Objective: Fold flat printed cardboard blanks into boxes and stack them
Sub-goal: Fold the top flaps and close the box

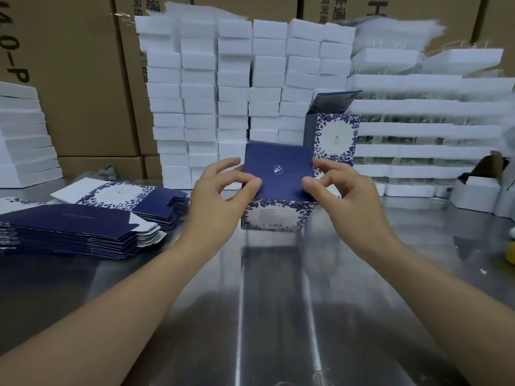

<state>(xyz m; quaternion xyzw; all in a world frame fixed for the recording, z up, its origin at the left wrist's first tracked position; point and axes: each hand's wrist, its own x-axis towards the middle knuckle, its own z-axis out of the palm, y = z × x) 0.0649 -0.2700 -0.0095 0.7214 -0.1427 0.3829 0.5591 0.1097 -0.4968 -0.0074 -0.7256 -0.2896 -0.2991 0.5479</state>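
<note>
A blue and white floral box stands on the steel table in the middle. Its dark blue top flap with a small white logo lies nearly closed. My left hand pinches the flap's left edge and my right hand pinches its right edge. A second folded box stands upright just behind, to the right, with its lid flap raised. Flat printed blanks lie stacked at the left, with another pile of blanks behind them.
Tall stacks of white foam blocks line the back of the table. White trays are piled at the right, white boxes at the far right. Brown cartons stand behind. A yellow object sits at the right edge.
</note>
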